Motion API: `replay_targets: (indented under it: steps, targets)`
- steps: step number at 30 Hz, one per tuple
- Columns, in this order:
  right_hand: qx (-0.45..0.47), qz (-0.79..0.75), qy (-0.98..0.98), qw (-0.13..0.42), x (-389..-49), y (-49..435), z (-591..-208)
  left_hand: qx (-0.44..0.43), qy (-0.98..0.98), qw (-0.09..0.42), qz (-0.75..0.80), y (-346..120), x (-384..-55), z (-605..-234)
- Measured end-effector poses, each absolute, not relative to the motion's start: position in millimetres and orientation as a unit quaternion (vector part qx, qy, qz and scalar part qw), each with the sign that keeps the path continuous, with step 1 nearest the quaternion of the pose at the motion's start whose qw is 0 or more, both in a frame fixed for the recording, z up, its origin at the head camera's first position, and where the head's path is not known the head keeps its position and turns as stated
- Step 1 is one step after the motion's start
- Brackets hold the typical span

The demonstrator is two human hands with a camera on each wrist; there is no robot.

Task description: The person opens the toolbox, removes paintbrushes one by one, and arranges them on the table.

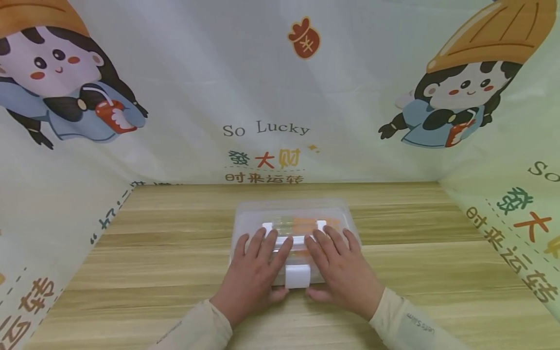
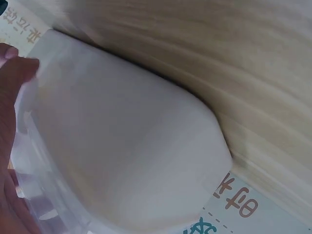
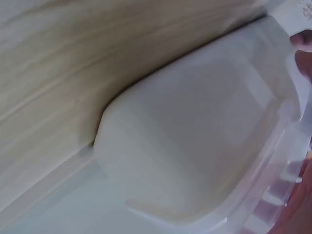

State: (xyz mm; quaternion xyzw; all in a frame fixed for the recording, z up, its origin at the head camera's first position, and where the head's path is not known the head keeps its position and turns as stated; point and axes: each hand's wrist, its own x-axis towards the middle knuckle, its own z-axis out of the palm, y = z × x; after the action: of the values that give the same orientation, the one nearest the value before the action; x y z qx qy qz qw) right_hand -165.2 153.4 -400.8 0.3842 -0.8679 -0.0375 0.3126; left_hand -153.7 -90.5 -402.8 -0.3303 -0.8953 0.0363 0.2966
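A storage box (image 1: 253, 215) with a clear, domed lid stands on the wooden table, its opaque white side wall (image 2: 126, 131) filling much of the left wrist view. My left hand (image 1: 253, 272) lies on the left half of the lid, fingers spread and pointing away. My right hand (image 1: 343, 270) rests the same way on the right half. Both thumbs are low at the front, on either side of a white latch (image 1: 298, 276). Between the hands is a white carry handle (image 1: 292, 239) on the lid. Orange and greenish contents (image 1: 305, 224) show through the plastic.
The wooden tabletop (image 1: 175, 233) extends around the box on all sides. A printed cloth backdrop (image 1: 197, 87) with cartoon figures and lettering rises behind the table and along its left and right sides.
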Motion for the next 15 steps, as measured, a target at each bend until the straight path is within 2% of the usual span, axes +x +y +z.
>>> replay_targets:
  steps: [6, 15]
  targets:
    - [0.406, -0.031, -0.861, 0.305, -168.5, 158.3, -394.3, -0.343, -0.897, 0.278, 0.031, -96.1, -154.2, -395.4]
    - [0.425, -0.006, -0.852, 0.306, -171.9, 162.2, -392.5, -0.343, -0.894, 0.288, 0.026, -94.8, -155.2, -393.7]
